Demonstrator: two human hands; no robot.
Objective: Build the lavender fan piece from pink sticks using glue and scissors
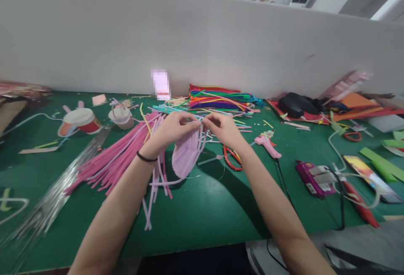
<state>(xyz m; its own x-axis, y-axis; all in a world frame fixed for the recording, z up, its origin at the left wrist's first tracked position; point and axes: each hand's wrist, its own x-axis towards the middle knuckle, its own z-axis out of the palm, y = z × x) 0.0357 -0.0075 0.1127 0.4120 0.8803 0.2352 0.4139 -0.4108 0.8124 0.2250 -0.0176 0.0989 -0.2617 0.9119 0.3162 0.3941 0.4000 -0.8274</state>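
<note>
My left hand (173, 131) and my right hand (222, 129) meet above the green table (202, 207), both pinched on a pale pink woven piece (186, 153) made of pipe cleaners. The piece hangs below my fingers, rounded like a petal. Loose pale strands trail from it toward the table. A black band sits on my left wrist. Under my left forearm lies a spread of pink pipe cleaners (116, 159).
A multicoloured pipe cleaner stack (217, 97) lies by the grey partition. Red-handled scissors (232, 159), a pink glue gun (267, 145), a purple device (314, 177) with cables and a phone (372, 178) lie right. Cups (82, 120) and silver wire bundle (53, 190) lie left.
</note>
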